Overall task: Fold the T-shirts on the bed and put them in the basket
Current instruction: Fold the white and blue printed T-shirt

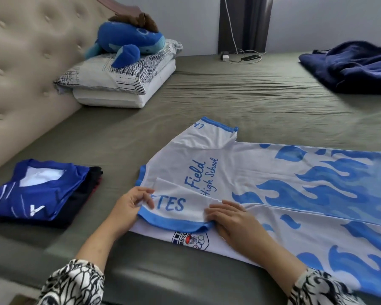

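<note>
You stand at the near edge of the bed (240,93), both hands on one white T-shirt (262,172) printed with blue flames, spread flat across the olive sheet with its hem running out of view to the right. Your left hand (130,205) pinches the blue-trimmed cuff of the near sleeve (180,208), thumb and fingers closed on the cloth, the sleeve folded over the shirt's chest. Your right hand (233,223) lies flat just beside it, fingers straight, pressing the fold where the sleeve meets the body. The shirt's far sleeve (211,133) lies unfolded, pointing toward the headboard side.

One stack of folded T-shirts (42,192) sits to your left, near the bed's edge and well apart from the shirt in hand: a blue one on top, darker cloth beneath; how many are under it you cannot tell. One dark navy garment (356,67) lies crumpled at the far right corner.

Two pillows (119,84) are stacked against the tufted headboard (20,62), with one blue plush toy (128,42) on top. One charger and its cable (240,56) rest at the far edge by the wall. A broad stretch of bare sheet lies between the white shirt and the pillows.
</note>
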